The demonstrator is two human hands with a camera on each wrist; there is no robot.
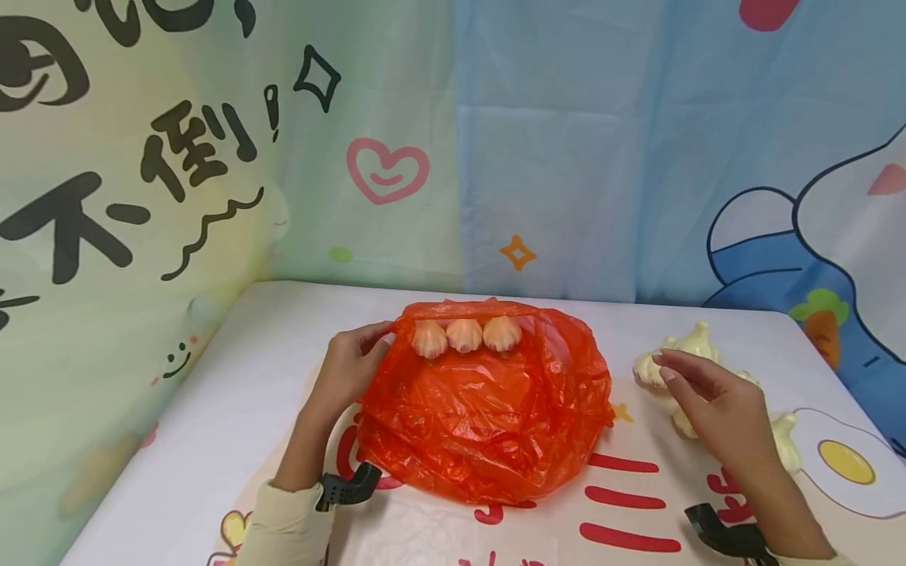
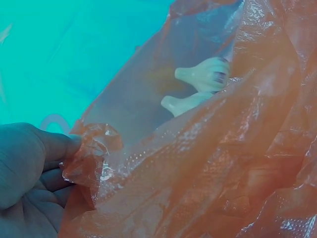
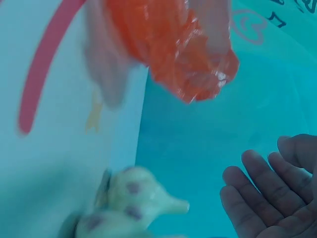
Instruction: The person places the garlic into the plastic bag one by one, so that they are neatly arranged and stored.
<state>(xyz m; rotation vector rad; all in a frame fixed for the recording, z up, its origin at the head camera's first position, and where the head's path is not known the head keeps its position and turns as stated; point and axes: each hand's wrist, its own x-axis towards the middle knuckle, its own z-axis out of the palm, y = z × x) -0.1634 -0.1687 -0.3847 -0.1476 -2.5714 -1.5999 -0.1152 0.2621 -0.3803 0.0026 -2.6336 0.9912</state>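
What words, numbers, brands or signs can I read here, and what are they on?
"不": on the left of the wall cloth.
"倒!": on the wall cloth too, higher and further right.
Black characters at the top and left edges: cut off, unreadable.
Red writing on the table cover: partly covered or cut off, unreadable.
Red bag: no text seen.

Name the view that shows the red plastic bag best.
Head view: the red plastic bag fits entirely in frame. The left wrist view shows its opening close but cropped; the right wrist view, only part.
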